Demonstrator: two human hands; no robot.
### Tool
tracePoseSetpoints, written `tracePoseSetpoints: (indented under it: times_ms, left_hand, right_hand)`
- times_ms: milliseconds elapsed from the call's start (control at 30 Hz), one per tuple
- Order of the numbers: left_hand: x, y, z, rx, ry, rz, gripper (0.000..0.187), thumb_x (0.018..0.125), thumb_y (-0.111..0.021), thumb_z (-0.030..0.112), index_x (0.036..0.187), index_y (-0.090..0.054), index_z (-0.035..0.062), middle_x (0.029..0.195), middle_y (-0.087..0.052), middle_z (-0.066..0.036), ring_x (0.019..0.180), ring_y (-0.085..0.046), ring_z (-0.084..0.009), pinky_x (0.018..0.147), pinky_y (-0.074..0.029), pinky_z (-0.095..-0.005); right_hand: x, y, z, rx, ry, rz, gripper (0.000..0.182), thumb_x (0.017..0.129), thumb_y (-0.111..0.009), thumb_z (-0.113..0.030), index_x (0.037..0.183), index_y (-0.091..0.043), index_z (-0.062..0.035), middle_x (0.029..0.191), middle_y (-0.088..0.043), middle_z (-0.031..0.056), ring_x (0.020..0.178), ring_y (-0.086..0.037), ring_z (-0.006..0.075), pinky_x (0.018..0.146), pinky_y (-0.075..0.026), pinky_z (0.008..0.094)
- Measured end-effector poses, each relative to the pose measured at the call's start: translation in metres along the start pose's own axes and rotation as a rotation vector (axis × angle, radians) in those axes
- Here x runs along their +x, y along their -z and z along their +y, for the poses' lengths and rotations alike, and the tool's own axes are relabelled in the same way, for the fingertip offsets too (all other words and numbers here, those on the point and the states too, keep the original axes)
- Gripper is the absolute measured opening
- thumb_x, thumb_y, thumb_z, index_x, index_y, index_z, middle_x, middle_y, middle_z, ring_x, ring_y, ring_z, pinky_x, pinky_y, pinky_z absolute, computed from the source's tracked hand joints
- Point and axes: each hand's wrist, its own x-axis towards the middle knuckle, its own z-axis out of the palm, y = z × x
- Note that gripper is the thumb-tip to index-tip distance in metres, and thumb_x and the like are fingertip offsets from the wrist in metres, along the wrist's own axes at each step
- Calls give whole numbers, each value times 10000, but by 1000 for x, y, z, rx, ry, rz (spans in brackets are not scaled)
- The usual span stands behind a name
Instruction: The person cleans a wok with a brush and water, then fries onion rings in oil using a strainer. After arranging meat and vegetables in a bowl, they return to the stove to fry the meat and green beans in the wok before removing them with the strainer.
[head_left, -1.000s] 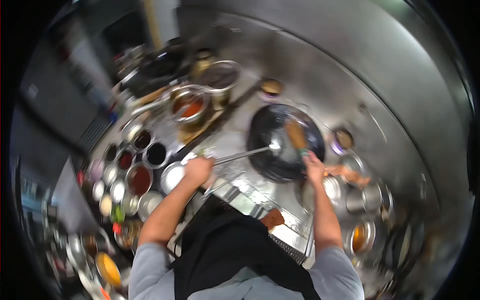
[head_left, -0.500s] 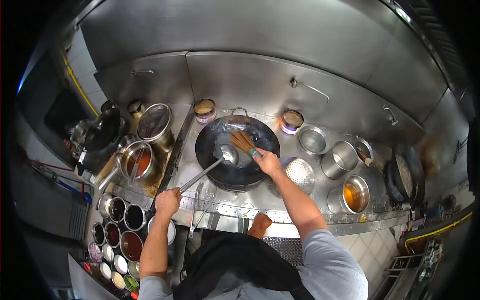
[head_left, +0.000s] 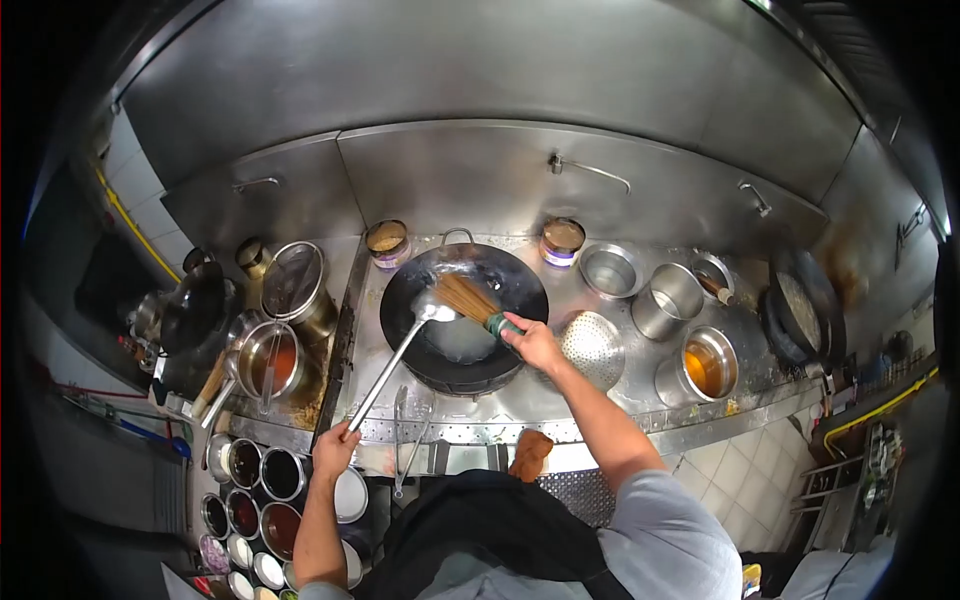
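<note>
A black wok [head_left: 520, 310] with a loop handle at its back stands on the steel stove, with some cloudy liquid in its bottom. My left hand [head_left: 335, 447] is closed round the end of a long metal ladle [head_left: 385, 375], whose bowl is over the left part of the wok. My right hand [head_left: 533, 342] grips the green-wrapped end of a bamboo brush [head_left: 467, 298]. The bristles point left into the wok, close beside the ladle's bowl.
Right of the wok are a perforated strainer [head_left: 592, 350], metal pots and a pot of amber oil [head_left: 703, 370]. Two jars [head_left: 388, 244] stand behind. Left are a pot of red liquid [head_left: 283, 362] and several sauce containers. Tongs [head_left: 402, 440] lie in front.
The ladle's bowl and the brush bristles have shifted left within the wok. My left hand has moved lower, toward the stove's front edge. The camera view has tilted slightly.
</note>
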Motion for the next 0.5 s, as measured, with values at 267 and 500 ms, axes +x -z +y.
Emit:
tracePoseSetpoints:
  times_ms: [267, 500]
  left_hand:
    - [-2, -30, -48, -198, 30, -54, 259, 842, -694, 249, 994, -669, 41, 702, -624, -82, 647, -587, -183, 626, -463, -350]
    - [-4, -34, -29, -313, 20, -18, 211, 861, -675, 200, 1000, -688, 42, 643, -588, -37, 571, -521, -116, 547, -427, -311]
  right_hand:
    - [-40, 4, -50, 218, 232, 220, 471, 870, -661, -336, 1299, -586, -158, 1067, -681, 206, 1023, -666, 277, 913, -479, 339]
    - [-32, 11, -31, -40, -133, 145, 459, 867, -665, -303, 1300, -592, -168, 984, -704, 166, 915, -671, 221, 857, -485, 296]
